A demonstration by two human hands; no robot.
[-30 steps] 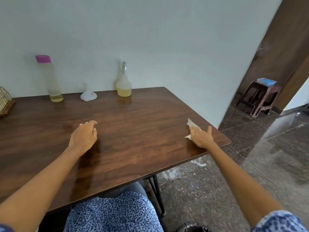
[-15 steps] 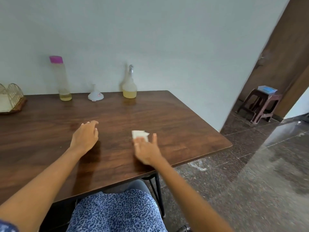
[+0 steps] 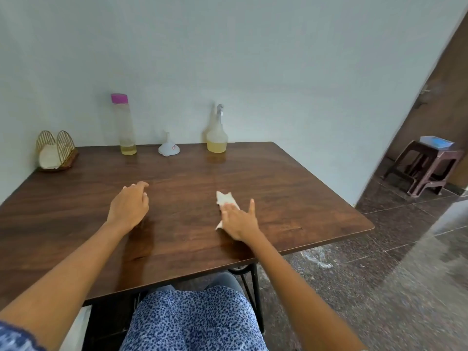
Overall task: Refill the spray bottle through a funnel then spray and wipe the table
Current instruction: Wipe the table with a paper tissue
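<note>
Table: two bottles, one funnel

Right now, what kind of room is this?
Probably a room in a home: a wooden table stands against a plain wall, with a napkin holder on it and a plastic stool by the doorway.

Both arms reach forward over the bench. The left hand rests palm down on the bench, fingers loosely bent and holding nothing. To its right, well apart, the right hand lies flat with straight fingers pressing down, thumb stretched out to the side.
</note>
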